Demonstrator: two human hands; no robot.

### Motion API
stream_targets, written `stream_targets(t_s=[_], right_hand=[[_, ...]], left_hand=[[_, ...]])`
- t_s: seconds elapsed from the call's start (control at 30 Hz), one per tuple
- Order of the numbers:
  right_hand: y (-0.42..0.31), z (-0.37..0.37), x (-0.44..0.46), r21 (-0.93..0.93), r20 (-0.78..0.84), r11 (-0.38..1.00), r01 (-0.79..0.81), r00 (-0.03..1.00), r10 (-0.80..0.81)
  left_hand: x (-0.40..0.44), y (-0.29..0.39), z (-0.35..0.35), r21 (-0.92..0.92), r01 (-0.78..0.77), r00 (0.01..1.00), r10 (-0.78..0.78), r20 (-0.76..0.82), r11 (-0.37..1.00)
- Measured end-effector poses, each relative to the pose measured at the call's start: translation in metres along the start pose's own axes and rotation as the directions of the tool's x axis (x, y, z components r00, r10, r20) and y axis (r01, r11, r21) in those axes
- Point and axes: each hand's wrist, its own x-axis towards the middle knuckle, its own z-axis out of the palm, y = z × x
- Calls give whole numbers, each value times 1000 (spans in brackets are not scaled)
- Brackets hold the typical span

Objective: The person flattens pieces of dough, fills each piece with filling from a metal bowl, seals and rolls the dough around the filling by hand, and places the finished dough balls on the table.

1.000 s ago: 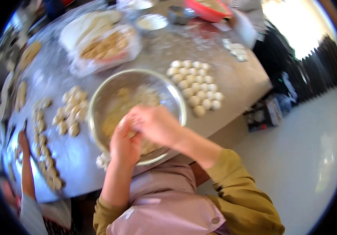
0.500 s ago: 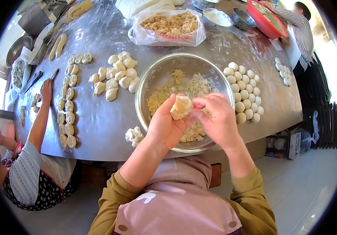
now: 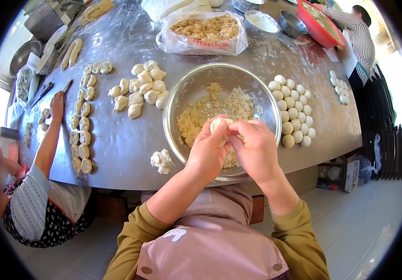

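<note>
Over the near part of a wide metal bowl (image 3: 170,135), my left hand (image 3: 206,151) is closed round a pale piece of dough (image 3: 220,124). My right hand (image 3: 256,148) pinches the same dough from the right, its fingertips meeting those of my left hand. Yellow crumbly filling (image 3: 192,120) and whiter crumbs (image 3: 239,103) lie in the bowl. Smooth round dough balls (image 3: 292,113) stand in rows just right of it. Several rougher dough lumps (image 3: 142,85) are grouped to its left, and a small ragged dough scrap (image 3: 162,161) sits by the table's near edge.
Cut dough pieces (image 3: 84,138) form lines further left, beside a co-worker's hand (image 3: 57,103) on a knife. Behind the bowl is a plastic bag of brown filling (image 3: 205,35). A red basin (image 3: 320,23) stands at the back right, near another person (image 3: 360,44).
The head view has levelled since the first frame. Since half a second ago, my fingers have closed further round the dough, which now shows less between my hands.
</note>
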Motion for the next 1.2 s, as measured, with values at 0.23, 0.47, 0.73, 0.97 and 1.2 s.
stream_targets(t_s=[0.23,0.47,0.73,0.97,1.2], right_hand=[[-3,-7,1,9,75,991,137,988,-137],[12,7,-12,14,130,990,140,981,-141],[14,15,-2,-96,-12,965,244,969,-246],[11,29,1,112,-176,976,187,970,-166],[12,24,6,561,-102,826,-48,987,126]], left_hand=[[7,10,-9,-121,69,998,-69,1,990],[-8,28,9,-74,286,958,-286,5,955],[-17,22,2,-57,245,959,-233,164,968],[-19,7,22,31,48,999,-47,-23,998],[-11,34,22,-231,312,920,-233,317,922]])
